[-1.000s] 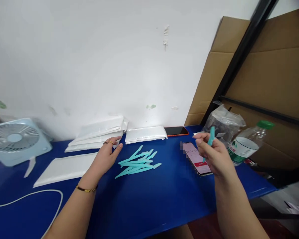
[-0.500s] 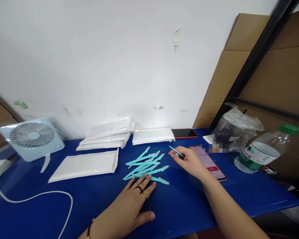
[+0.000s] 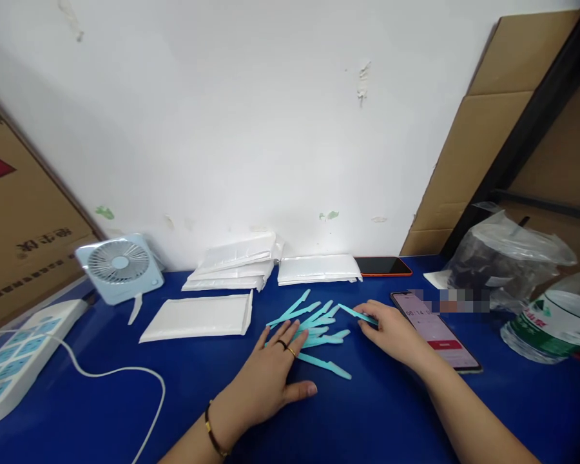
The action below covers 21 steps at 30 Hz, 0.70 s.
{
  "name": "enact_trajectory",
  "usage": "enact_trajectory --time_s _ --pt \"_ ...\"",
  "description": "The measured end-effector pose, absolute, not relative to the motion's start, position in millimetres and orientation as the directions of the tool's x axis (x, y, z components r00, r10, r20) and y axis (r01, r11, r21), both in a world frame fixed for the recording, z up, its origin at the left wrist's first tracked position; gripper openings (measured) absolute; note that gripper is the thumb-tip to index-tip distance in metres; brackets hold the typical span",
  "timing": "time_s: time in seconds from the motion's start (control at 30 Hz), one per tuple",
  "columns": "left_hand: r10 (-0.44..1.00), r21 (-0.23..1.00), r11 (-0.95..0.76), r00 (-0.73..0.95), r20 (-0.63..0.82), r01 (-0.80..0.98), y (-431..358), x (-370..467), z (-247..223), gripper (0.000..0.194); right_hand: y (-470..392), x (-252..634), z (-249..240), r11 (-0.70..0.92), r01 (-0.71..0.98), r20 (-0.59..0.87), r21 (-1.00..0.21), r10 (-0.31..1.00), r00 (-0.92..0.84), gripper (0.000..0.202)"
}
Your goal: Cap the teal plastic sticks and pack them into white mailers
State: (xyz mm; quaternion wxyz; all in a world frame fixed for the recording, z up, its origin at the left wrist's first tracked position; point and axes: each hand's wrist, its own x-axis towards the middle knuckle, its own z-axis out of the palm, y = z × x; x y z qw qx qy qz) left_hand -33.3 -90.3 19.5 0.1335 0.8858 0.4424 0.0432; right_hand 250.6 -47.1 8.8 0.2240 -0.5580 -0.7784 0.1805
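Note:
Several turquoise eyebrow razors lie in a loose, overlapping pile on the blue tabletop. Over the near left part of that pile rests my left hand, palm down, its fingers spread and touching the razors; it hides some of them. To the right of the pile, my right hand pinches one turquoise eyebrow razor between thumb and fingers, its thin end pointing left and away from me. A phone with a timer on its screen lies just beyond and beside the right hand.
Flat white packets lie left of the pile, others stacked against the wall. A second phone is at the back. A small fan, power strip and white cable stand left; a bagged cup and bottle right.
The view has turned left, so everything sits further right. My left hand has moved further over the razors, and some have shifted. My right hand still pinches one razor, now lower against the tabletop.

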Motion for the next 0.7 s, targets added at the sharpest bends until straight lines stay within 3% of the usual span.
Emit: enact_trajectory --time_s 0.07,0.13,0.2,0.27,0.33,0.47,0.6,0.7 --pt "0.854 0.221 -0.512 0.52 0.022 0.83 -82 -56 28 0.067 -47 250 8 0.316 0.795 0.122 -0.517 0.947 -0.297 0.024" --pt "0.914 0.122 -0.405 0.402 0.047 0.906 -65 -88 36 0.08 -46 250 7 0.313 0.808 0.096 -0.499 0.947 -0.307 0.024" --pt "0.954 0.014 -0.295 0.295 -0.056 0.955 -43 -121 43 0.099 -46 250 5 0.311 0.814 0.083 -0.491 0.947 -0.311 0.025" --pt "0.963 -0.082 -0.218 0.201 -0.179 0.973 -22 -147 45 0.103 -46 249 3 0.32 0.809 0.09 -0.494 0.944 -0.318 0.026" --pt "0.942 -0.102 -0.244 0.211 -0.263 0.964 -7 -161 44 0.104 -46 249 1 0.33 0.804 0.105 -0.495 0.941 -0.321 0.026" --pt "0.914 -0.064 -0.353 0.329 -0.236 0.933 2 -164 44 0.089 -46 248 0 0.33 0.806 0.115 -0.491 0.942 -0.316 0.026" --pt "0.888 0.101 -0.429 0.44 -0.136 0.898 -9 -156 59 0.052 -45 250 -1 0.332 0.805 0.112 -0.492 0.941 -0.32 0.025" --pt "0.88 0.221 -0.459 0.474 -0.022 0.861 -25 -146 77 0.045 -45 250 -3 0.338 0.803 0.105 -0.491 0.938 -0.331 0.025"
